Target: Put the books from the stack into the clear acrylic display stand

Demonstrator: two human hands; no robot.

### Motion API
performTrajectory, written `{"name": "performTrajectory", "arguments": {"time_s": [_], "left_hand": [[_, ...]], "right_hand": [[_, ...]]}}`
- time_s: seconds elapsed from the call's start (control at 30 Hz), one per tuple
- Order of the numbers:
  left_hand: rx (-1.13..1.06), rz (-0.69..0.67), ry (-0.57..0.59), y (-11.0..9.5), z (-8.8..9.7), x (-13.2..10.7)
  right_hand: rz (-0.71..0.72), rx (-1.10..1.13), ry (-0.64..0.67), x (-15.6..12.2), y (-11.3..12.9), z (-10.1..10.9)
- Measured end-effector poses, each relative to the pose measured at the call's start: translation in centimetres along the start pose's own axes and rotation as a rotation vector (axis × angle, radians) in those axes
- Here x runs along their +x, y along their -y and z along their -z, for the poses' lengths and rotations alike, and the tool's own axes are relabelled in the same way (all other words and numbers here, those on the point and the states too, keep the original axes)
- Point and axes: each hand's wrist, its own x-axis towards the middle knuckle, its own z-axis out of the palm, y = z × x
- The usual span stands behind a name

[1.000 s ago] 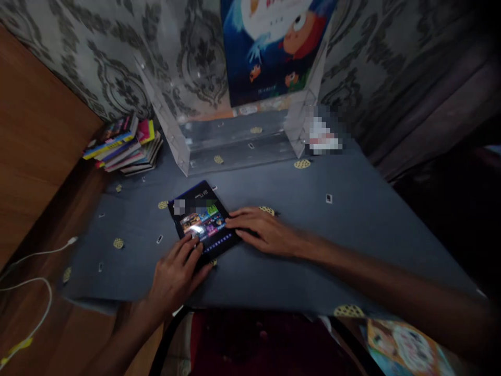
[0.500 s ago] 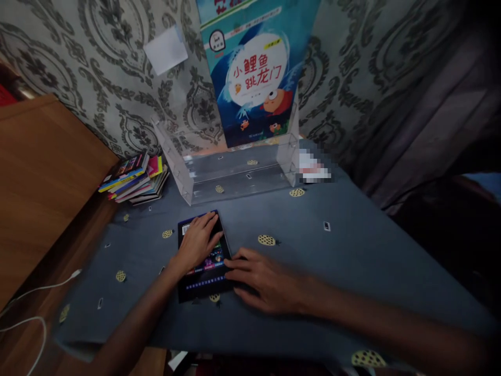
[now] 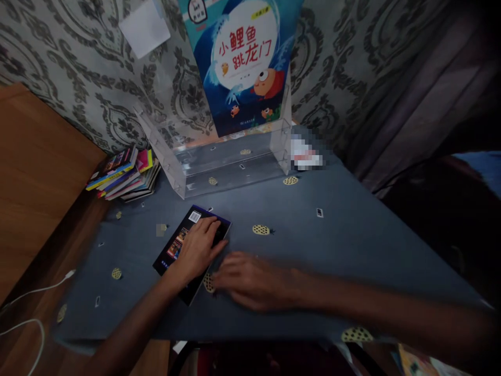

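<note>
A thin dark book (image 3: 178, 245) lies on the cloth-covered table with its barcode side up, turned at an angle. My left hand (image 3: 198, 248) rests flat across the upper part of its cover, fingers stretched toward the far edge, hiding part of the printed pictures. Just right of the book, my right hand (image 3: 250, 282) hovers low over or rests on the cloth. Its fingers are loosely bent, point left and are blurred by motion; nothing shows in them.
Behind the book stands a clear acrylic stand (image 3: 230, 172). An upright blue picture book (image 3: 246, 78) is at the back by the patterned wall. A stack of books (image 3: 123, 172) sits at the left rear, and a white cable (image 3: 43, 287) hangs beyond the table's left edge.
The dark book has turned clockwise under my left hand, its near end swinging left. My right hand has come off its right edge. The view has tilted downward slightly.
</note>
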Motion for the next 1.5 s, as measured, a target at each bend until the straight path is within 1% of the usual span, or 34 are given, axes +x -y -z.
{"name": "performTrajectory", "arguments": {"time_s": [0.07,0.13,0.17,0.23,0.3,0.4,0.5,0.57,0.73,0.8,0.87,0.9,0.93,1.03,1.1,1.17,1.23,1.33,1.4,1.43,1.5], "left_hand": [[0.129,0.045,-0.003,-0.8,-0.2,0.0],[0.210,0.056,0.014,-1.5,-0.5,0.0],[0.234,0.059,0.017,-1.8,-0.6,0.1],[0.253,0.065,0.010,-2.0,-0.8,0.2],[0.236,0.064,0.002,-2.0,-0.7,0.3],[0.202,0.056,0.004,-1.7,0.0,0.4],[0.201,0.071,0.007,-1.6,0.7,0.6],[0.199,0.074,0.008,-1.7,0.8,0.6],[0.265,0.058,-0.043,-2.1,-0.1,0.2],[0.261,0.045,-0.047,-1.9,-0.1,0.0],[0.206,0.056,-0.017,-1.3,0.4,-0.1],[0.182,0.092,0.005,-0.8,0.8,-0.2],[0.174,0.155,0.028,-0.2,1.4,-0.2],[0.236,0.442,0.126,2.1,3.0,-0.3],[0.224,0.579,0.191,3.5,3.6,-0.6],[0.112,0.622,0.196,4.7,3.5,-0.9],[-0.043,0.642,0.136,5.7,3.1,-1.1],[-0.450,0.743,0.058,6.9,2.7,-1.0],[-0.726,0.780,0.071,7.3,2.8,-0.8],[-0.826,0.778,0.093,7.4,3.0,-0.7],[-0.928,0.753,0.135,7.0,3.6,-0.3]], "right_hand": [[-0.192,0.042,-0.203,-0.1,-1.4,1.2],[-0.384,0.129,-0.402,-0.1,-3.1,2.3],[-0.462,0.189,-0.481,-0.1,-4.0,2.7],[-0.564,0.300,-0.595,-0.1,-5.7,3.1],[-0.603,0.377,-0.655,-0.3,-6.8,3.1],[-0.600,0.418,-0.641,-0.7,-7.3,2.9],[-0.573,0.366,-0.581,-0.8,-6.6,3.1],[-0.538,0.306,-0.532,-0.6,-6.0,3.3],[-0.390,0.091,-0.385,-0.3,-5.4,3.0],[-0.368,-0.036,-0.301,-0.2,-5.4,2.6],[-0.365,-0.158,-0.224,-0.2,-5.5,2.4],[-0.363,-0.207,-0.200,-0.1,-5.4,2.3],[-0.359,-0.242,-0.188,-0.1,-5.4,2.4],[-0.343,-0.281,-0.189,0.1,-5.1,2.6],[-0.335,-0.276,-0.189,0.2,-4.9,2.7],[-0.330,-0.263,-0.194,0.2,-4.7,2.6],[-0.322,-0.248,-0.203,0.1,-4.8,2.3],[-0.321,-0.218,-0.212,-0.3,-5.2,1.8],[-0.343,-0.177,-0.215,-0.7,-5.6,1.6],[-0.364,-0.149,-0.226,-0.8,-5.8,1.4],[-0.421,-0.079,-0.278,-1.1,-6.2,1.3]]}}
